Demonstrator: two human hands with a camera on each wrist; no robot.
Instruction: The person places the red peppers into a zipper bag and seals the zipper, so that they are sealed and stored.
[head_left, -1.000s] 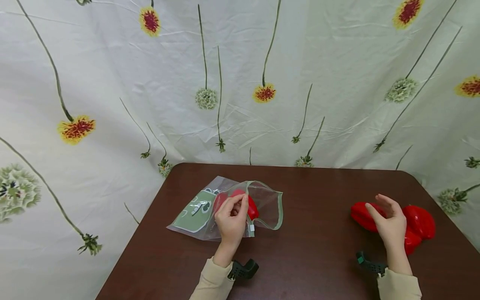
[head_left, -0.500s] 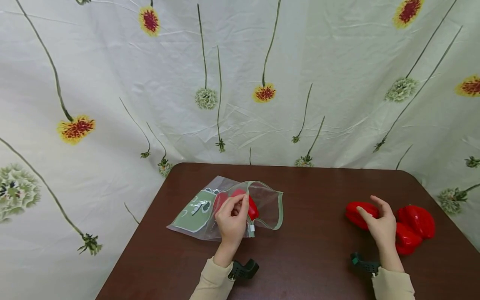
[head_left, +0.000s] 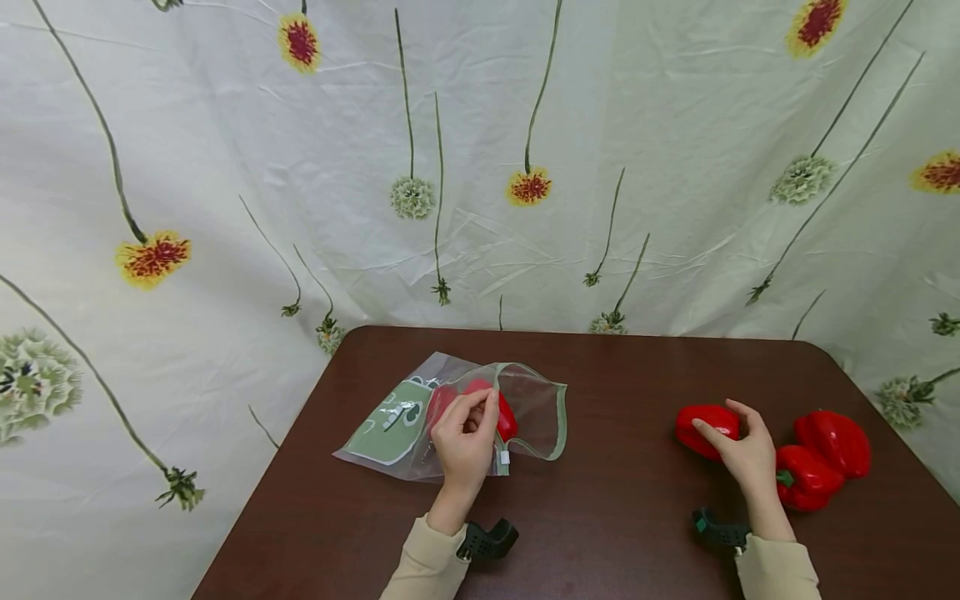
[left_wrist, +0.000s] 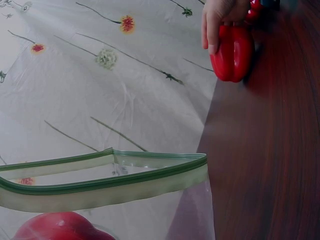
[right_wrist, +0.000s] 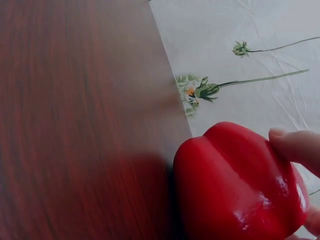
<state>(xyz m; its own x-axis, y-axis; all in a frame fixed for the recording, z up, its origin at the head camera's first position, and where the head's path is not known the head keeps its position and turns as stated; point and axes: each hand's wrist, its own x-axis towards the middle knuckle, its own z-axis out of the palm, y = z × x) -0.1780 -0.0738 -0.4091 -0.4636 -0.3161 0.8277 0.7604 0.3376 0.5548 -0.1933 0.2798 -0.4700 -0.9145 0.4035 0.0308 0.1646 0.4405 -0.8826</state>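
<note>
My left hand (head_left: 465, 437) pinches the edge of a clear zip bag (head_left: 393, 425) with a green print and a white slider. The bag's mouth gapes to the right, its green-edged rim (left_wrist: 115, 185) spread apart in the left wrist view. Inside the bag lies red bell pepper, its top (left_wrist: 57, 227) showing below the rim. At the right, my right hand (head_left: 750, 458) holds another red bell pepper (right_wrist: 235, 185) between thumb and fingers, close over the table. The same pepper appears at the top of the left wrist view, under the fingers.
Two more red bell peppers, one in front (head_left: 806, 479) and one behind (head_left: 836, 442), sit together right of my right hand. Everything stands on a dark brown wooden table (head_left: 600, 483). A white flower-print cloth (head_left: 480, 233) hangs behind its far edge.
My right hand has moved left with the bell pepper, away from the other two, uncovering the green stem of the front one. The left hand and bag have stayed in place.
</note>
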